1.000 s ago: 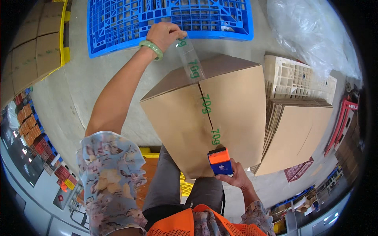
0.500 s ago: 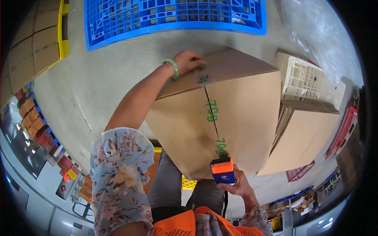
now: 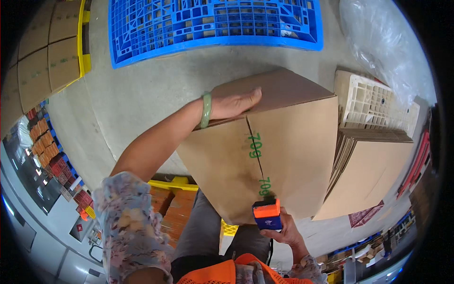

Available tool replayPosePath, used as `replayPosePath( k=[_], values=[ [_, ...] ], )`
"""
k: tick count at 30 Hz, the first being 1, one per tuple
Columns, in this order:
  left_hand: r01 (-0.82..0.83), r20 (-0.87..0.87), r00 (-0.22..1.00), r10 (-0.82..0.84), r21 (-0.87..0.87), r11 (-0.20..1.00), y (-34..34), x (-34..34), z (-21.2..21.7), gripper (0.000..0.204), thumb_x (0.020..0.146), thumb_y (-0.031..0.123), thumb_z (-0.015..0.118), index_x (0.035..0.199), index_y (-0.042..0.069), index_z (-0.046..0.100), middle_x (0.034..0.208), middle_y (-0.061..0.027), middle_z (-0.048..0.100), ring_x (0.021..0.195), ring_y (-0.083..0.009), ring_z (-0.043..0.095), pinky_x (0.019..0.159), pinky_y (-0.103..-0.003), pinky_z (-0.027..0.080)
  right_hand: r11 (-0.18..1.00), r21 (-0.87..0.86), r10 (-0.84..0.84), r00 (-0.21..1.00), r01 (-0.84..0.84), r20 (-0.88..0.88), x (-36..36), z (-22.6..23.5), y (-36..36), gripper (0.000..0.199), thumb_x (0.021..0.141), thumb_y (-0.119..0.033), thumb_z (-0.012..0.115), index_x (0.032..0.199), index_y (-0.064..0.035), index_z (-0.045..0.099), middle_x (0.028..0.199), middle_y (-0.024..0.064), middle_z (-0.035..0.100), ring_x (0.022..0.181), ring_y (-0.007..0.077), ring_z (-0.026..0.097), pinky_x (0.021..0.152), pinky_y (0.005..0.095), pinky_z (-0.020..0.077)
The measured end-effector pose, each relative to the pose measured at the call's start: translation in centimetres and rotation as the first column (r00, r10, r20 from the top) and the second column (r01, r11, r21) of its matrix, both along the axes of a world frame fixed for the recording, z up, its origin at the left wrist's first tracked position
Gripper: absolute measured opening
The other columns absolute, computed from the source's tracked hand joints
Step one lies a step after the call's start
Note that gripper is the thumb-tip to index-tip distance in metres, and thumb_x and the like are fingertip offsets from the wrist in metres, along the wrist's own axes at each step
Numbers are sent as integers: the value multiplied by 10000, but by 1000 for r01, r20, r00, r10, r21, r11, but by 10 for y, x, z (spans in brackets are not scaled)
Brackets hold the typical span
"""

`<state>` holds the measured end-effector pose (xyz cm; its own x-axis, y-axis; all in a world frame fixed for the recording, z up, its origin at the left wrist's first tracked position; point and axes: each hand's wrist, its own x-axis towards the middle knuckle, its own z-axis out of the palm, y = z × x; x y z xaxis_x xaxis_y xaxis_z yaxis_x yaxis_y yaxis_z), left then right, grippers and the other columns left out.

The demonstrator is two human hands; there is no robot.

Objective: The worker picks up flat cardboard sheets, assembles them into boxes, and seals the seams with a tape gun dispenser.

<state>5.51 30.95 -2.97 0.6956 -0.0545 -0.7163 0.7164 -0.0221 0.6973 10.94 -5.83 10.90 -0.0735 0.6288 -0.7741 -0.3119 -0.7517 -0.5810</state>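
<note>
The palm side of my left hand (image 3: pixel 232 105) is hidden against the far panel of the carton (image 3: pixel 293 156); I cannot tell whether its fingers are spread or pressed together. My right hand (image 3: pixel 287 233) is closed around the blue and orange tape dispenser (image 3: pixel 267 217), which hides part of its fingers. The dispenser sits over the near end of the carton's seam. Clear tape with green print (image 3: pixel 256 144) runs along that seam; its side borders are hard to make out. The carton is in front of my legs (image 3: pixel 199 227), its underside out of sight.

Flattened cartons (image 3: pixel 366 177) stand just beside it on the right, with a white pallet (image 3: pixel 373 102) and plastic film (image 3: pixel 383 42) beyond. A blue pallet (image 3: pixel 213 45), cut off above, lies ahead. Grey floor (image 3: pixel 137 104) shows between this pallet and the carton's far panel, and further to the left.
</note>
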Motion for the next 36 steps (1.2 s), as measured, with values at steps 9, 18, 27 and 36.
replayPosePath(
  k=[9, 18, 27, 36],
  values=[
    [415, -567, 754, -331, 20, 910, 19, 65, -30, 788, 955, 648, 239, 1410, 31, 421, 1448, -207, 416, 1331, -350, 409, 1105, -405, 300, 997, 71, -18, 1000, 17, 15, -1, -5, 3, 542, 708, -285, 812, 1151, -49, 608, 1038, 158, 613, 979, 331, 557, 886, 391, 434],
    [22, 223, 747, -626, 933, 359, -74, 4, 66, 783, 839, 615, 479, 1469, 169, 349, 1549, -139, 248, 1420, -359, 232, 1131, -578, 157, 986, 156, -88, 985, 65, 149, -15, -4, 12, 494, 761, -381, 740, 1052, -7, 600, 968, 194, 611, 915, 369, 578, 823, 438, 456],
    [98, 74, 679, -731, 977, 190, -80, 12, 48, 851, 835, 616, 488, 1495, 118, 287, 1565, -175, 181, 1439, -376, 154, 1141, -571, 95, 992, 100, -113, 932, 84, 345, -45, 7, -63, 500, 770, -378, 719, 1076, -7, 581, 1013, 247, 593, 945, 413, 587, 823, 462, 471],
    [40, 57, 623, -780, 994, 105, -71, 6, 54, 780, 919, 555, 408, 1487, 39, 273, 1557, -212, 178, 1437, -399, 145, 1142, -561, 81, 994, -70, -75, 978, 90, 194, -98, 16, -231, 599, 706, -317, 777, 1216, -79, 573, 1088, 169, 636, 1048, 378, 570, 931, 437, 447]
  ],
)
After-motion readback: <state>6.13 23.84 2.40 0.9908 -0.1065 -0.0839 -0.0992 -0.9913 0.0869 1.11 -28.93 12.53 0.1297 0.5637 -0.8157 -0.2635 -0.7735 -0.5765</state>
